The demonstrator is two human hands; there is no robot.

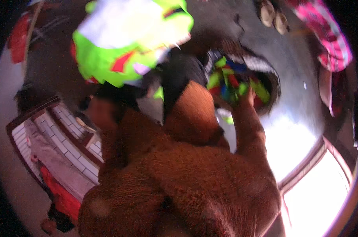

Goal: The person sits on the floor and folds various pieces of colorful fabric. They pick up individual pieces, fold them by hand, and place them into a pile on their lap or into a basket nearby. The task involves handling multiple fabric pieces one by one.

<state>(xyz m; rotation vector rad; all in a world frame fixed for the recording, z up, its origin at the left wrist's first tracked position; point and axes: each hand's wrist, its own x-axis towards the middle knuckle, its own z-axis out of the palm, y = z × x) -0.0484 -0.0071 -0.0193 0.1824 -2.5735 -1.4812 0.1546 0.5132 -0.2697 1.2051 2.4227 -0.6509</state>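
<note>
My right hand (246,98) reaches into a round, dark-walled basket (275,77) on my right. Its fingers are among small scraps (226,79) in bright green, red and blue, and blur hides whether they grip any. My left hand (102,112) is low on the left by my dark-clad leg, in shadow and smeared, so its fingers do not show clearly. Ahead of it spreads a large heap of cloth (123,39) in neon green, white and red, partly washed out by light. I cannot make out whether the left hand touches it.
A pair of light shoes (273,17) stands on the grey floor at the far right. Pink checked cloth (329,35) hangs near the right rim. On the left, pale and red clothes (60,193) lie over a slatted, brick-patterned surface. Strong light falls at lower right.
</note>
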